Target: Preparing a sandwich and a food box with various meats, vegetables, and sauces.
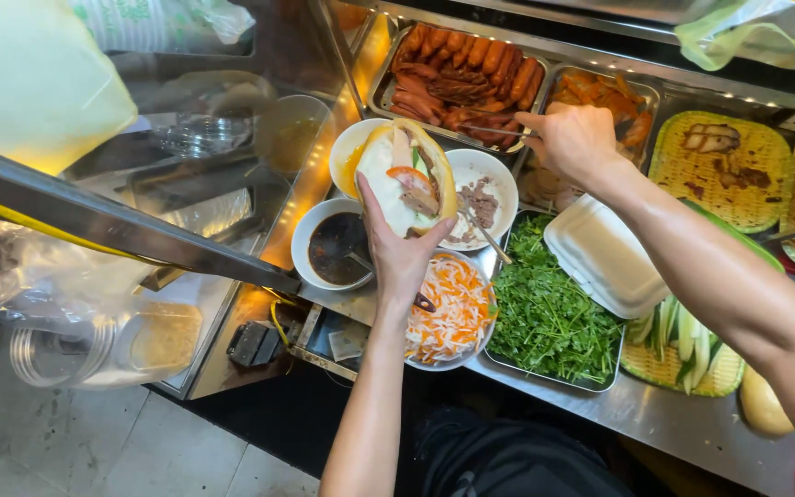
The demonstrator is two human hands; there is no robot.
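The left hand [399, 258] is clamped around a split baguette sandwich [409, 177], held open side up above the cluster of bowls at the counter's centre. Fillings of sliced meat and a pale spread show inside. The right hand [570, 138] is closed on a thin metal utensil, apparently tongs [499, 132], whose tips reach into the tray of sausages [457, 78] at the sandwich's one o'clock.

At the sandwich's six o'clock stands a bowl of shredded carrot and radish [453, 313]; at its eight o'clock a bowl of dark sauce [335, 247]; at its three o'clock a bowl of minced meat [482, 198]. A tray of green herbs [545, 313] lies at five o'clock, with a white foam box [604, 256] resting on it.

Judgement: the step is best done by keeping the bread level with its opening upward, so nothing spills. The picked piece ought to travel low across the bowls and be laid lengthwise in the split.
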